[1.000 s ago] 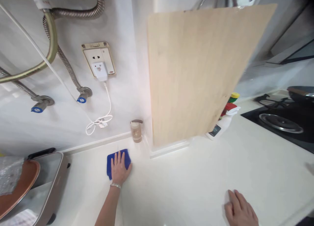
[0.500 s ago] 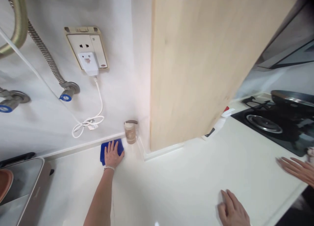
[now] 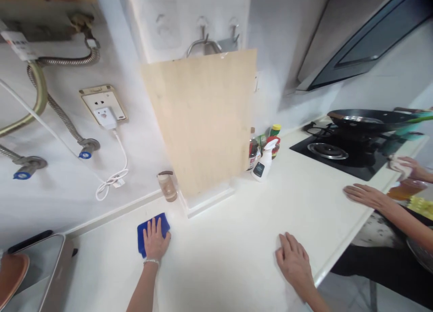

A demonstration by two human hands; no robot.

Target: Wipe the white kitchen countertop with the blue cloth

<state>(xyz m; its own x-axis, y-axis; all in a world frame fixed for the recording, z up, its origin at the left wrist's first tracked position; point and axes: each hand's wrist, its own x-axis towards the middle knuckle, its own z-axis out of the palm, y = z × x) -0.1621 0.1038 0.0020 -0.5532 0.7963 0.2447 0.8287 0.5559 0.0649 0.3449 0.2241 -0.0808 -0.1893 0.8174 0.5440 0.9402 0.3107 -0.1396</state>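
Note:
My left hand (image 3: 156, 240) lies flat with its fingers spread on a folded blue cloth (image 3: 144, 240), pressing it to the white countertop (image 3: 216, 258). A bracelet circles that wrist. Just beyond the cloth, close to the wall corner, stands a small clear cup with a brown handle-like top (image 3: 167, 186). On the counter to the right rests my right hand (image 3: 295, 260), palm down, fingers lying loosely together and slightly bent. No object shows under it.
A wooden board (image 3: 206, 127) leans against the wall pillar. Behind it are a white spray bottle (image 3: 264, 163) and several other bottles. Another person's hands (image 3: 365, 195) are at the right by the black stove (image 3: 358, 161). A dish rack (image 3: 56, 267) stands at the left.
My left hand has drawn the blue cloth away from the back wall, toward me. The view has swung right and up, showing more of the stove and the other person's arms.

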